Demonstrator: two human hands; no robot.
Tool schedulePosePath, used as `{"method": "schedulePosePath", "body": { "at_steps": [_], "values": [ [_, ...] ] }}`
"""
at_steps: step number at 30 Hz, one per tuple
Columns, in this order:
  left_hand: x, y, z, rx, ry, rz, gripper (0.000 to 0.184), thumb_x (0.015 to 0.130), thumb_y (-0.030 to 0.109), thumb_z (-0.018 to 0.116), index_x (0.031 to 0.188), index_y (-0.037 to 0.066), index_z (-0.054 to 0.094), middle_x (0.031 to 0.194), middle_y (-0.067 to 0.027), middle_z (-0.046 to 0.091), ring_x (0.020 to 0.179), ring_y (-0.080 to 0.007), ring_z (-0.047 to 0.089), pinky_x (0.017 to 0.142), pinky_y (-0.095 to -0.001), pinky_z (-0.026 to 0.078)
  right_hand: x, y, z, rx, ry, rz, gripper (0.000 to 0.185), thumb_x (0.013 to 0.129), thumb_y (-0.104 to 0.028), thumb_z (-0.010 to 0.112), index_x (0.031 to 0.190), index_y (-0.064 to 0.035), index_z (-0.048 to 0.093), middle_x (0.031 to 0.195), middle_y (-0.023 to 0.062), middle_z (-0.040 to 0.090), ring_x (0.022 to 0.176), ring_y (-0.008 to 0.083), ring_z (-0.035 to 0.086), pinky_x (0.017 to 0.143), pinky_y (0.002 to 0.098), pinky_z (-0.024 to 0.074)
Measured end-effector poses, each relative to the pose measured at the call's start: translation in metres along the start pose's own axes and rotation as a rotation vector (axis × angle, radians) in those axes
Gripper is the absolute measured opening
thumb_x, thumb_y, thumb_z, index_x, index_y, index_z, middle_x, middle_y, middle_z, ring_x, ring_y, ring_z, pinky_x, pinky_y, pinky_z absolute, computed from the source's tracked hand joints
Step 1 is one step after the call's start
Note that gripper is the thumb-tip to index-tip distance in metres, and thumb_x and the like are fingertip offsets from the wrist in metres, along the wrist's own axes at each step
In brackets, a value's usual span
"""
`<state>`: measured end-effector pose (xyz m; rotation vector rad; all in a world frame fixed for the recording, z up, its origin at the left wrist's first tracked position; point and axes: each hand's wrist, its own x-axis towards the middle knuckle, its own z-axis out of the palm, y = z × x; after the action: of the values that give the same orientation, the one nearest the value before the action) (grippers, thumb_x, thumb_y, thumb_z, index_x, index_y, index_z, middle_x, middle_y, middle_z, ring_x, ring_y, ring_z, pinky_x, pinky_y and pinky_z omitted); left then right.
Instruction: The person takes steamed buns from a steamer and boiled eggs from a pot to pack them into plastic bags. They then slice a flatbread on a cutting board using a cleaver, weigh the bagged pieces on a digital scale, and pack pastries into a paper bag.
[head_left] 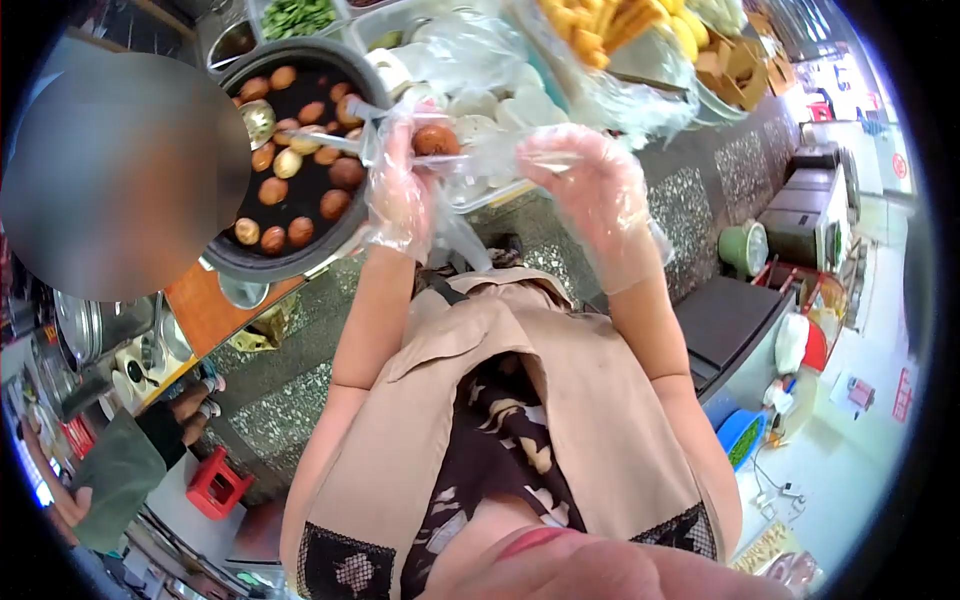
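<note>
Both my hands wear clear plastic gloves. My left hand [400,185], fingers closed, grips a clear plastic bag [480,160] beside the black pot. A brown egg [435,140] shows at its fingertips; I cannot tell whether it lies inside the bag. On the other side, my right hand [590,180] pinches the bag's edge, so the film stretches between the two hands. Several brown and pale eggs [334,203] sit in dark liquid in the pot [285,265]. A slotted ladle [258,120] rests at the pot's left side.
Behind my hands stands a tub of white rounds [530,108] under plastic film. Yellow food [600,25] fills a bag at the back. A blurred patch covers the upper left. One person [125,475] and a red stool [218,482] are at lower left.
</note>
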<state>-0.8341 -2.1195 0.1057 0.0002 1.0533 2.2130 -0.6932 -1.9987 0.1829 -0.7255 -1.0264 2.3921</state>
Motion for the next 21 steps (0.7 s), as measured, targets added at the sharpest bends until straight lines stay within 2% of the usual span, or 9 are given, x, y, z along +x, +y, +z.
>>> {"method": "schedulePosePath", "body": {
  "at_steps": [2, 5, 6, 9, 11, 14, 17, 18, 21],
  "values": [
    [0.01, -0.022, 0.007, 0.502, -0.095, 0.185, 0.03, 0.096, 0.022, 0.049, 0.113, 0.0, 0.061, 0.106, -0.0075, 0.065, 0.092, -0.015, 0.06, 0.078, -0.0288, 0.049, 0.004, -0.01, -0.041, 0.217, -0.052, -0.055, 0.02, 0.085, -0.016, 0.053, 0.086, 0.0023, 0.063, 0.09, 0.0163, 0.065, 0.09, 0.0311, 0.062, 0.088, 0.0449, 0.0466],
    [0.007, -0.028, 0.031, 1.262, 0.019, 0.414, 0.019, 0.088, 0.013, 0.062, 0.1, 0.0, 0.067, 0.08, -0.0022, 0.066, 0.073, -0.0114, 0.06, 0.071, -0.0251, 0.047, 0.007, -0.034, -0.096, 0.509, -0.153, -0.048, 0.02, 0.083, -0.016, 0.053, 0.082, 0.0025, 0.06, 0.091, 0.0181, 0.065, 0.093, 0.0338, 0.061, 0.09, 0.0475, 0.045],
    [0.007, -0.037, 0.036, 1.249, 0.069, 0.35, 0.018, 0.081, 0.019, 0.067, 0.09, 0.003, 0.069, 0.079, -0.0106, 0.069, 0.074, -0.0171, 0.066, 0.07, -0.03, 0.05, 0.008, -0.044, -0.114, 0.585, -0.185, 0.001, 0.02, 0.082, -0.016, 0.053, 0.08, 0.0029, 0.059, 0.091, 0.019, 0.065, 0.093, 0.035, 0.061, 0.089, 0.0477, 0.0454],
    [-0.002, -0.069, 0.062, 1.269, -0.131, 0.206, 0.02, 0.081, 0.018, 0.064, 0.092, 0.002, 0.067, 0.084, -0.0101, 0.069, 0.076, -0.0186, 0.066, 0.07, -0.0314, 0.051, 0.013, -0.067, -0.16, 0.447, -0.128, 0.003, 0.024, 0.081, -0.015, 0.054, 0.09, 0.0056, 0.061, 0.095, 0.0202, 0.065, 0.094, 0.0338, 0.061, 0.09, 0.046, 0.0462],
    [-0.024, -0.097, 0.103, 0.282, -0.284, -0.162, 0.016, 0.086, 0.01, 0.06, 0.095, -0.002, 0.064, 0.093, -0.0076, 0.065, 0.073, -0.0146, 0.06, 0.071, -0.0277, 0.05, 0.013, -0.083, -0.18, 0.283, 0.011, 0.016, 0.027, 0.081, -0.015, 0.053, 0.094, 0.0068, 0.062, 0.097, 0.0202, 0.065, 0.094, 0.0332, 0.061, 0.089, 0.0455, 0.0466],
    [-0.042, -0.139, 0.138, -0.127, -0.195, -0.216, 0.024, 0.087, 0.011, 0.057, 0.105, -0.004, 0.06, 0.099, -0.0093, 0.064, 0.072, -0.0139, 0.057, 0.071, -0.0271, 0.05, 0.014, -0.103, -0.199, -0.058, 0.016, 0.032, 0.032, 0.082, -0.006, 0.055, 0.11, 0.0091, 0.06, 0.103, 0.0184, 0.065, 0.096, 0.0282, 0.063, 0.084, 0.0367, 0.051],
    [-0.058, -0.158, 0.154, 0.182, -0.234, -0.121, 0.028, 0.087, 0.013, 0.058, 0.111, -0.003, 0.058, 0.096, -0.0077, 0.064, 0.068, -0.0118, 0.055, 0.07, -0.0253, 0.049, 0.003, -0.113, -0.201, -0.391, -0.121, -0.008, 0.035, 0.082, -0.001, 0.058, 0.116, 0.0069, 0.059, 0.109, 0.0163, 0.064, 0.101, 0.0254, 0.063, 0.082, 0.0336, 0.0523],
    [-0.065, -0.158, 0.16, 0.301, -0.304, -0.132, 0.025, 0.088, 0.012, 0.058, 0.109, 0.0, 0.06, 0.093, -0.0049, 0.064, 0.069, -0.0095, 0.055, 0.069, -0.0243, 0.048, 0.003, -0.11, -0.203, -0.617, -0.205, -0.079, 0.037, 0.081, -0.001, 0.063, 0.118, -0.0016, 0.062, 0.11, 0.0133, 0.065, 0.101, 0.024, 0.064, 0.081, 0.0334, 0.0525],
    [-0.074, -0.172, 0.175, 0.51, -0.425, -0.178, 0.021, 0.086, 0.008, 0.063, 0.105, 0.001, 0.063, 0.088, -0.0014, 0.064, 0.073, -0.0067, 0.055, 0.069, -0.0228, 0.046, 0.016, -0.097, -0.209, -1.077, -0.521, -0.583, 0.037, 0.077, -0.004, 0.065, 0.113, -0.0128, 0.067, 0.106, 0.0129, 0.066, 0.096, 0.0258, 0.064, 0.082, 0.0323, 0.0506]
  ]
}}
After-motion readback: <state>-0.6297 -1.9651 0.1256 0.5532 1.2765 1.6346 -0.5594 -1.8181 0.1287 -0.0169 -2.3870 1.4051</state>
